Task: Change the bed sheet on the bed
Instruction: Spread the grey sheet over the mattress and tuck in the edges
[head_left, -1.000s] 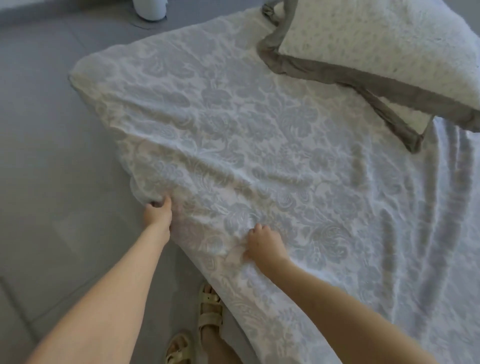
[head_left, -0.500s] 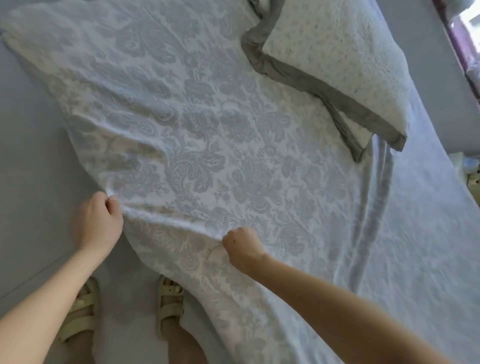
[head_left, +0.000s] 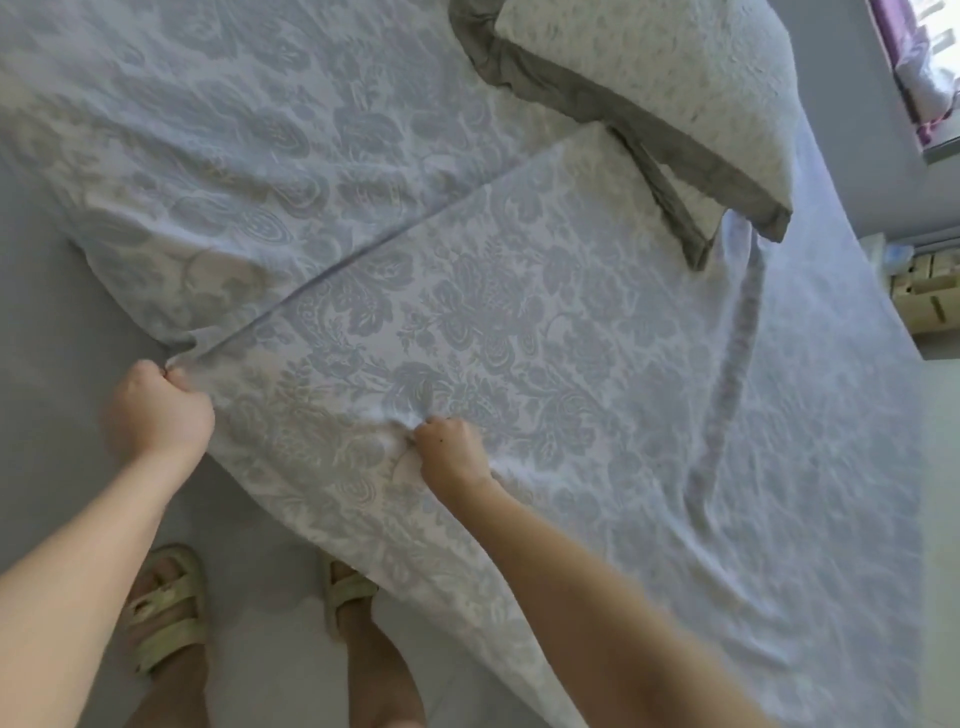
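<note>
Soft bright daylight, perhaps from the window (head_left: 930, 62) upper right, slight motion blur, wide-angle bending at edges

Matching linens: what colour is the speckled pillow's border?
Grey-brown fabric border on the white speckled pillow, clearest in the head view.

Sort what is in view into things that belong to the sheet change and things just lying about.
Job in hand: patterned bed sheet; left hand, gripping its edge; right hand, pinching a bunch of it.
Lying about: grey-trimmed pillow resting on the sheet; pale boxes at the right edge; purple curtain; sandals.
</note>
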